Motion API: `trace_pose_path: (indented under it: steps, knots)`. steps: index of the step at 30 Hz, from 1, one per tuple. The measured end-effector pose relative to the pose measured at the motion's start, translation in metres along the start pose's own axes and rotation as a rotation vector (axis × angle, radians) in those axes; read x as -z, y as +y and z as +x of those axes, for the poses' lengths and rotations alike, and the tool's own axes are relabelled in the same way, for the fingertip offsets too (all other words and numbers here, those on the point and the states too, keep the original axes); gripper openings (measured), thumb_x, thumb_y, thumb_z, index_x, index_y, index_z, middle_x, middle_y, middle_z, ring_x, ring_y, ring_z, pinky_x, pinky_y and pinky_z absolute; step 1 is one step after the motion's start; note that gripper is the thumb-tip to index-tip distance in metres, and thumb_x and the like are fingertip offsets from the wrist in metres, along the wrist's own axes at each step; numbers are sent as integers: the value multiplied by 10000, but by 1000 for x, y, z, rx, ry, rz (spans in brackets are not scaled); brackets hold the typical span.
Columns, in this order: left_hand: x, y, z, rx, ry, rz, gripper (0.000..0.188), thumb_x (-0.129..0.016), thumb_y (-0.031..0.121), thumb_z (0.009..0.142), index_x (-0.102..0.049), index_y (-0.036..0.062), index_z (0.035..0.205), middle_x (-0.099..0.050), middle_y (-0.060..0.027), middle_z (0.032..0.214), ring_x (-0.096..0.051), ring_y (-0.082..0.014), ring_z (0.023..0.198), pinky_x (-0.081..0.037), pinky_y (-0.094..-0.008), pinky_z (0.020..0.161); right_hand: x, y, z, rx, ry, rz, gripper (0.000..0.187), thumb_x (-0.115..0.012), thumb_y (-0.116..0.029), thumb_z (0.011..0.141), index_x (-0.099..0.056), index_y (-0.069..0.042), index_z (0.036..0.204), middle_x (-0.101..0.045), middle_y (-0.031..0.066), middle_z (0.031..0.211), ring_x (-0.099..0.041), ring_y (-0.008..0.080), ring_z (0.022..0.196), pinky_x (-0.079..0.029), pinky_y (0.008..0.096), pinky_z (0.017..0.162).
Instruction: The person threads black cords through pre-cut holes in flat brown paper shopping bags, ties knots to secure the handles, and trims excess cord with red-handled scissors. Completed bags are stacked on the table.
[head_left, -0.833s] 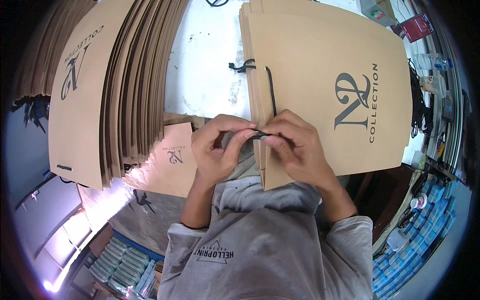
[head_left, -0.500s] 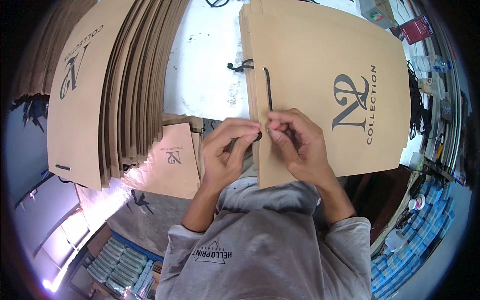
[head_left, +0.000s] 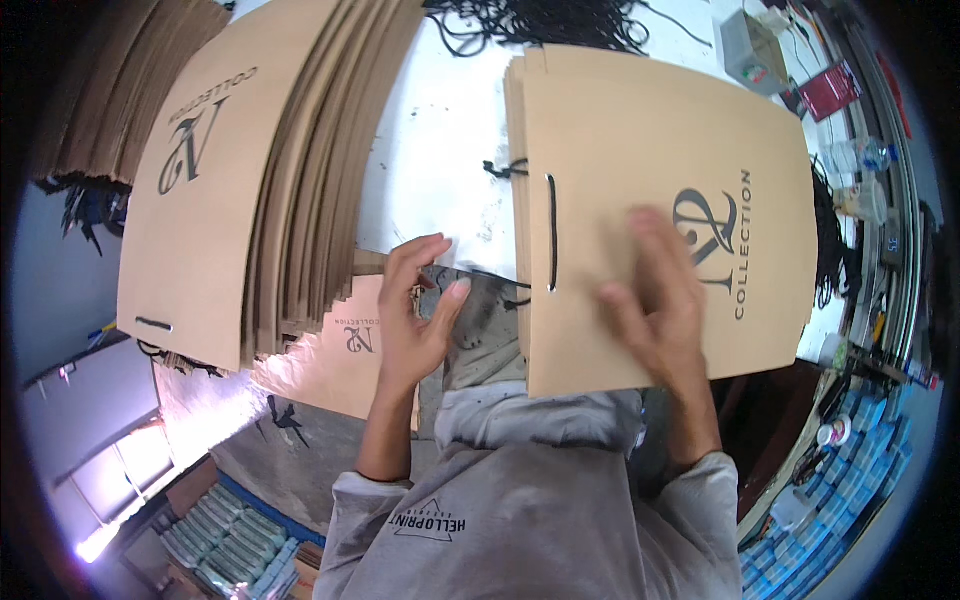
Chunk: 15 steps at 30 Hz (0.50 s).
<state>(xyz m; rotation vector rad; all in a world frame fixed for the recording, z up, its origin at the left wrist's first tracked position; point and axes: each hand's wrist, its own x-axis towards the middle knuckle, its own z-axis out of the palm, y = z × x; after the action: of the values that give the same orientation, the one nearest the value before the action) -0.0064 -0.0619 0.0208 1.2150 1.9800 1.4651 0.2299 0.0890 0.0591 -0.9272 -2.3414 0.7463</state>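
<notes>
Right of centre, a short stack of brown paper bags lies flat on the white table, the top paper bag [head_left: 620, 130] facing up with dark print. A black cord handle [head_left: 553, 230] runs flat between two eyelets near its left edge. Over the bag's lower middle is my right hand [head_left: 660, 310], blurred, with fingers apart and nothing seen in them; whether it touches the paper I cannot tell. My left hand [head_left: 415, 310] is off the bag's left side, thumb and fingers spread, holding nothing. Knotted cord ends [head_left: 505, 168] poke out at the stack's left edge.
A tall pile of paper bags [head_left: 215, 200] leans at the left. Black cords [head_left: 560, 22] lie bunched at the far edge of the white table [head_left: 430, 130]. A grey box [head_left: 755, 55] and a dark red packet [head_left: 830, 92] are at the far right. Blue packs [head_left: 840, 470] sit lower right.
Both hands have parted from the bag's left edge: the left moved left and opened, the right slid right over the bag. The cord now lies straight between both eyelets. The view shifted slightly.
</notes>
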Motion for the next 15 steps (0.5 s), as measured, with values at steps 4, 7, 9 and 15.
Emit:
trace_pose_path:
  steps: [4,7,9,15]
  knots:
    - [-24,0,3,294,-179,-124,454,-662,323,1010,-647,-24,1303,-715,-97,902,-621,-138,830,-511,-302,782,22,32,-20,-150,-76,-277,722,-587,-420,992,-387,10,1537,-509,252,1495,-418,433,1438,-102,562,1252]
    - [-31,22,4,405,-203,-221,263,-698,200,991,-698,-54,1059,-626,-11,769,-537,-62,725,-468,-264,666,36,29,-31,-95,-115,-73,748,-413,-538,1035,-371,7,1547,-556,244,1451,-459,427,1409,-93,575,1251]
    - [-26,37,4,263,-125,-177,183,-699,144,976,-697,-38,980,-628,-22,759,-547,-85,706,-457,-264,658,40,28,-35,-75,-25,26,792,-306,-597,1044,-371,14,1543,-600,247,1400,-494,421,1387,-94,584,1249]
    - [74,122,-17,-468,148,-10,58,-696,42,922,-657,0,917,-611,-66,724,-554,-138,649,-444,-306,586,83,51,-58,34,750,385,784,-253,-572,1070,-404,85,1471,-651,349,1224,-593,445,1261,-213,575,1232]
